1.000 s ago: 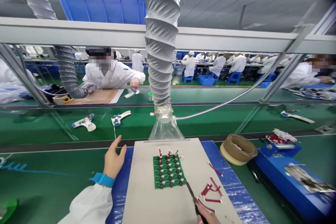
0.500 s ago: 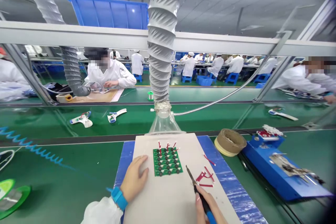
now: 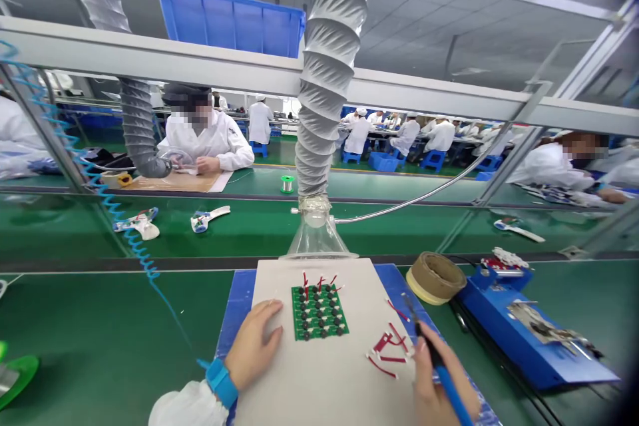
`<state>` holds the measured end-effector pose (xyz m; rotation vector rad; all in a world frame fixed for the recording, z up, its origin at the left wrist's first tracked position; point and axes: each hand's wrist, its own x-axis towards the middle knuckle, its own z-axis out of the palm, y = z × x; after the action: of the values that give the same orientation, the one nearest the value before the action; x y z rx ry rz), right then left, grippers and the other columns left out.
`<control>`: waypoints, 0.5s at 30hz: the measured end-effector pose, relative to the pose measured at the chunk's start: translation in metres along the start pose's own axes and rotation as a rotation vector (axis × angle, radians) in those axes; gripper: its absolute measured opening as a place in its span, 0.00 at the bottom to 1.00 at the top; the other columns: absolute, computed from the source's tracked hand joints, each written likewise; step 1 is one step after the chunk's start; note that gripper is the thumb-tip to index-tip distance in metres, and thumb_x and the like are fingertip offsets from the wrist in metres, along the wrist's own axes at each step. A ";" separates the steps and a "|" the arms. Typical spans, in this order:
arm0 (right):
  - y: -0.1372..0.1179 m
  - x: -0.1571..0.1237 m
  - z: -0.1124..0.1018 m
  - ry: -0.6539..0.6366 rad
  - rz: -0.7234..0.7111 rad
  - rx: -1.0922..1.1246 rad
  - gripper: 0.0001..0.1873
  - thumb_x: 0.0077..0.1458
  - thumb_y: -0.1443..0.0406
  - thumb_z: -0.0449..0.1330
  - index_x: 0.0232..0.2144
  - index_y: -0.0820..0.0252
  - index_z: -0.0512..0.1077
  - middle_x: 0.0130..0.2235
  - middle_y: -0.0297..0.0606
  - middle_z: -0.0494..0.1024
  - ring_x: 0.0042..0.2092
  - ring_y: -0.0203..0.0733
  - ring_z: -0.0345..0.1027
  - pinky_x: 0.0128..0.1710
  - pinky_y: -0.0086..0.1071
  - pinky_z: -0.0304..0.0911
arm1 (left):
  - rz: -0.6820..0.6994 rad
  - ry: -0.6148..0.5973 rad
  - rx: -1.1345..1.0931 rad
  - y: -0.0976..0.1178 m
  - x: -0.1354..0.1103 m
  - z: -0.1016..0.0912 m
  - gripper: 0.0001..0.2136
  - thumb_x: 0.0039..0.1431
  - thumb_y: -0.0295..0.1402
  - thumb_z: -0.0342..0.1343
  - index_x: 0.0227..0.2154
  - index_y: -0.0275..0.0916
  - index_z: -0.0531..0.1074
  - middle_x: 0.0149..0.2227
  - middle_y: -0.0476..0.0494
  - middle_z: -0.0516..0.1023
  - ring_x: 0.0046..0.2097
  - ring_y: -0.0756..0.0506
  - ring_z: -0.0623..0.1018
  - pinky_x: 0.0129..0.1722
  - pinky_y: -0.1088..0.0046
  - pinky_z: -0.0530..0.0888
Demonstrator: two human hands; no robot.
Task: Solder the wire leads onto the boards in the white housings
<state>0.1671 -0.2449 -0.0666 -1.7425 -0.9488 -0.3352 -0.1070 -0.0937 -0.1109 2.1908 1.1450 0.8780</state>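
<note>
My left hand [image 3: 252, 346] lies flat, fingers stretched, on a pale work board [image 3: 324, 379], just left of a green circuit panel [image 3: 319, 311] studded with dark round parts and a few red wires along its far edge. My right hand [image 3: 439, 389] is closed round a soldering iron with a blue handle [image 3: 452, 393]; its dark tip [image 3: 412, 309] points away, above the right side of the board. Several short red wires [image 3: 392, 349] lie loose between the panel and my right hand.
A clear fume funnel [image 3: 318, 236] on a grey ribbed hose hangs over the board's far edge. A brown tape roll [image 3: 435, 276] and a blue soldering station [image 3: 524, 326] stand right. Handheld devices [image 3: 207, 217] lie on the green conveyor. People in white coats work opposite.
My left hand came from the green mat onto the board beside the panel. My right hand with the iron shifted right, past the red wires. The view panned slightly.
</note>
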 end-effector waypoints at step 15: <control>0.100 0.057 0.035 0.100 0.150 0.157 0.34 0.58 0.49 0.54 0.62 0.56 0.59 0.60 0.45 0.66 0.58 0.54 0.64 0.57 0.46 0.62 | 0.024 -0.042 0.143 -0.004 0.003 -0.003 0.18 0.58 0.41 0.50 0.46 0.45 0.80 0.53 0.40 0.78 0.54 0.36 0.77 0.54 0.55 0.75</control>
<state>0.2692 -0.2002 -0.1116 -1.6266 -0.7477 -0.2416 -0.1102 -0.0884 -0.1111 2.3311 1.1968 0.7776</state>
